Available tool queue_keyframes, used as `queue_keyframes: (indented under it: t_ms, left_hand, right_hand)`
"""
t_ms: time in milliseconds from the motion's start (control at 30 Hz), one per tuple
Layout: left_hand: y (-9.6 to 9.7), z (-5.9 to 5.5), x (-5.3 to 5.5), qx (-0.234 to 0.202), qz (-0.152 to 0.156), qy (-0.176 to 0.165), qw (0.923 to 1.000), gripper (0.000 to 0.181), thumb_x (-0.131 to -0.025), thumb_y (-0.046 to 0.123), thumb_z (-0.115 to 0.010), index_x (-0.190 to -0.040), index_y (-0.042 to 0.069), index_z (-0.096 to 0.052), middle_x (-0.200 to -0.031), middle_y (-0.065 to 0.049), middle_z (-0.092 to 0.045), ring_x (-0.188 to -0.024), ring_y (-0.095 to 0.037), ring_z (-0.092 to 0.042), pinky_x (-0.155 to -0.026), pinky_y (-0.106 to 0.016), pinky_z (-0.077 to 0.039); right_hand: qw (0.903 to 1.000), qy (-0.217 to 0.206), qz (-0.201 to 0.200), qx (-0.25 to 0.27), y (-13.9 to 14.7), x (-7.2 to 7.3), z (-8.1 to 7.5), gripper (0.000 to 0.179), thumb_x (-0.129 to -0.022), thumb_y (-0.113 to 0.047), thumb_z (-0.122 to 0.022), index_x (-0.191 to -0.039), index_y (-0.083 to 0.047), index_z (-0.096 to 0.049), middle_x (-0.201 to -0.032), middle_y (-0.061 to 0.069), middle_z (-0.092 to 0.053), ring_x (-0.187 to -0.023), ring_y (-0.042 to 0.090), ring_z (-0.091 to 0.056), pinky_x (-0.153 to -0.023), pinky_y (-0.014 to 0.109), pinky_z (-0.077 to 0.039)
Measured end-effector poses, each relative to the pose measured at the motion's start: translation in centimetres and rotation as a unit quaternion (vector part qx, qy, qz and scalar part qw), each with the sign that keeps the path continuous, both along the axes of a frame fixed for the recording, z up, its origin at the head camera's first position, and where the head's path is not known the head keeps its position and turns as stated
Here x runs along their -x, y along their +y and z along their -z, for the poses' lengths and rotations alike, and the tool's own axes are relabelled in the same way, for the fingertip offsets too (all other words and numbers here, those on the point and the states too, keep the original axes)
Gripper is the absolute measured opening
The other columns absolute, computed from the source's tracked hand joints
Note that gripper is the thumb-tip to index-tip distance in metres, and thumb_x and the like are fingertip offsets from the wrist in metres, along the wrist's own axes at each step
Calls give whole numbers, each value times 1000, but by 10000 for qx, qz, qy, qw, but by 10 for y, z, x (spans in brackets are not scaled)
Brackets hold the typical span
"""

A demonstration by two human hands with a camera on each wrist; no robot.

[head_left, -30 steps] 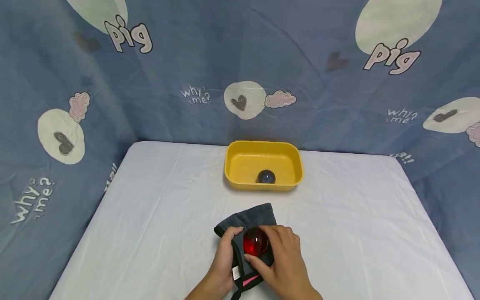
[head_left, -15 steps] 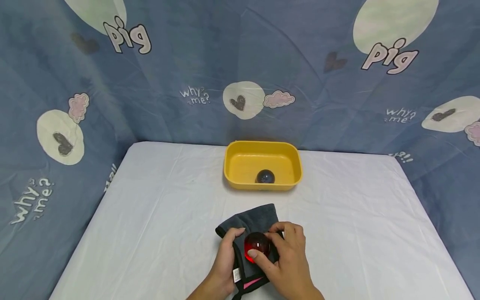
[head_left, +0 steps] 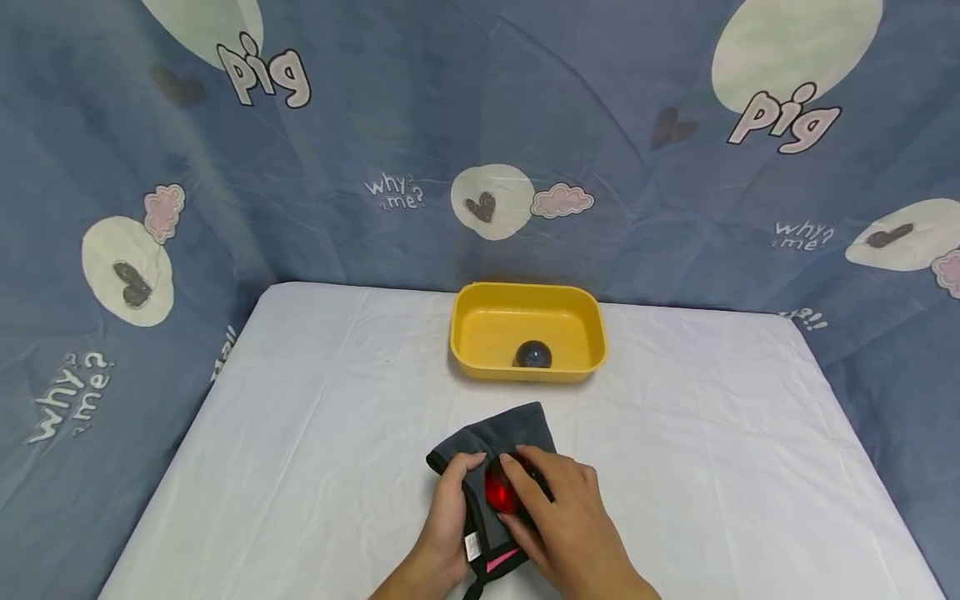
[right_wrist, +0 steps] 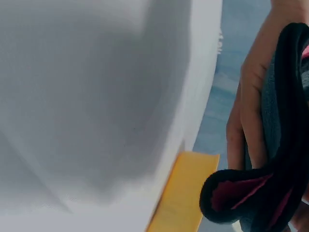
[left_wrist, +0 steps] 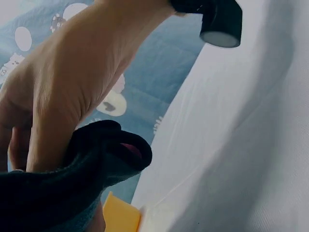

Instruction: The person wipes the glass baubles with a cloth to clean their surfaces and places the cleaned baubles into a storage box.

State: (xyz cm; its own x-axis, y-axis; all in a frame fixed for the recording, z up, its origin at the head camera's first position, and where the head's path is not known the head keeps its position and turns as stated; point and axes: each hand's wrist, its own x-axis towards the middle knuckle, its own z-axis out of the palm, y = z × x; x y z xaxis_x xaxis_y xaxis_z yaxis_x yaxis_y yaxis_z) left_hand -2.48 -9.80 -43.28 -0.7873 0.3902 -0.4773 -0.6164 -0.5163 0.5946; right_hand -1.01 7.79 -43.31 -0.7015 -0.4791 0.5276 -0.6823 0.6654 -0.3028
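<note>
A dark grey cloth [head_left: 517, 427] with black edging, a white tag and a bit of pink lining is held up by my left hand [head_left: 444, 527], its thumb over the cloth's left side. On the cloth sits a shiny, see-through red ball [head_left: 498, 490]. My right hand [head_left: 573, 521] curls its fingers and thumb round the ball from the right, hiding much of it. In the left wrist view the cloth [left_wrist: 53, 198] hangs folded at the hand. Fingers lie along the back of the cloth [right_wrist: 292, 121] in the right wrist view.
Beyond the hands, a yellow plastic tub [head_left: 525, 375] stands near the table's far edge with a dark glossy ball [head_left: 533, 355] inside. A white sheet [head_left: 337, 417] covers the table. Blue printed fabric [head_left: 337, 233] hangs behind and on both sides.
My right fingers have shifted over the red ball, first drawing back to its right side, then reaching further across its top. The left hand keeps its hold on the cloth.
</note>
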Motion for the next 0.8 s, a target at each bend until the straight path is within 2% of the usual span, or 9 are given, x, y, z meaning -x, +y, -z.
queue_keyframes:
  t_ms: [167, 300, 400, 467, 533, 600, 667, 700, 800]
  left_hand:
    - [-2, 2, -1, 125, 37, -2, 9999, 64, -104, 43, -35, -154, 3, -34, -139, -9, -54, -119, -18, -59, -103, -35, -49]
    - [-4, 2, -2, 269, -13, -81, 9996, 68, -102, 43, -36, -157, 2, -30, -140, -12, -54, -119, -20, -59, -104, -38, -47]
    - [-7, 4, -2, 362, -76, -124, 9992, 70, -102, 43, -37, -157, 1, -28, -142, -12, -53, -120, -20, -57, -106, -38, -46]
    - [-9, 5, -1, 400, -117, -185, 9990, 70, -102, 44, -38, -157, 1, -30, -143, -11, -53, -120, -20, -57, -107, -37, -46]
    - [-12, 6, -1, 407, -125, -242, 9988, 69, -102, 45, -39, -154, 1, -34, -140, -10, -56, -119, -19, -58, -107, -37, -47]
    - [-16, 8, -2, 344, -145, -285, 9989, 64, -102, 46, -38, -149, 3, -42, -133, -6, -60, -116, -17, -60, -105, -34, -47]
    - [-20, 10, -2, 277, -162, -245, 9992, 57, -103, 45, -37, -142, 5, -50, -125, -2, -64, -113, -15, -61, -102, -32, -48]
    - [-22, 11, -3, 263, -174, -223, 9993, 55, -103, 44, -37, -140, 7, -52, -123, 0, -65, -112, -14, -61, -101, -31, -47]
    - [-27, 12, -4, 361, -183, -167, 9990, 60, -103, 45, -36, -146, 5, -47, -132, -3, -62, -119, -16, -60, -103, -32, -48]
  right_hand:
    - [9995, -277, 10, 143, -3, 4, 0, 59, -103, -47, -64, -145, -7, -58, -133, 7, -60, -111, 22, -57, -89, 42, -52]
    - [9964, -718, 110, 438, -6, 6, -1, 62, -94, -45, -78, -138, -5, -62, -125, 2, -62, -109, 15, -57, -90, 37, -56]
    - [9872, -1397, 133, 759, -8, 7, -3, 61, -88, -45, -84, -134, -8, -65, -119, -7, -63, -106, 8, -57, -88, 33, -56]
    - [9739, -1995, 20, 1082, -9, 7, -5, 56, -89, -45, -84, -131, -12, -67, -115, -13, -63, -102, 4, -58, -87, 31, -57]
    - [9540, -2637, -210, 1412, -8, 8, -7, 47, -91, -43, -81, -129, -17, -68, -112, -16, -64, -97, 4, -60, -84, 29, -57]
    - [9261, -3272, -593, 1784, -6, 10, -9, 39, -95, -37, -79, -129, -21, -68, -112, -15, -67, -93, 6, -63, -83, 29, -57]
    - [8898, -3904, -980, 2150, -4, 13, -11, 33, -99, -29, -74, -130, -20, -68, -114, -9, -70, -93, 12, -65, -83, 30, -57]
    - [8675, -4261, -1082, 2327, -3, 15, -13, 32, -101, -27, -72, -132, -18, -68, -116, -6, -71, -95, 14, -66, -84, 30, -57]
    - [8102, -5038, -1043, 2808, 1, 23, -20, 35, -104, -21, -66, -137, -9, -66, -123, 7, -72, -103, 23, -67, -89, 30, -57]
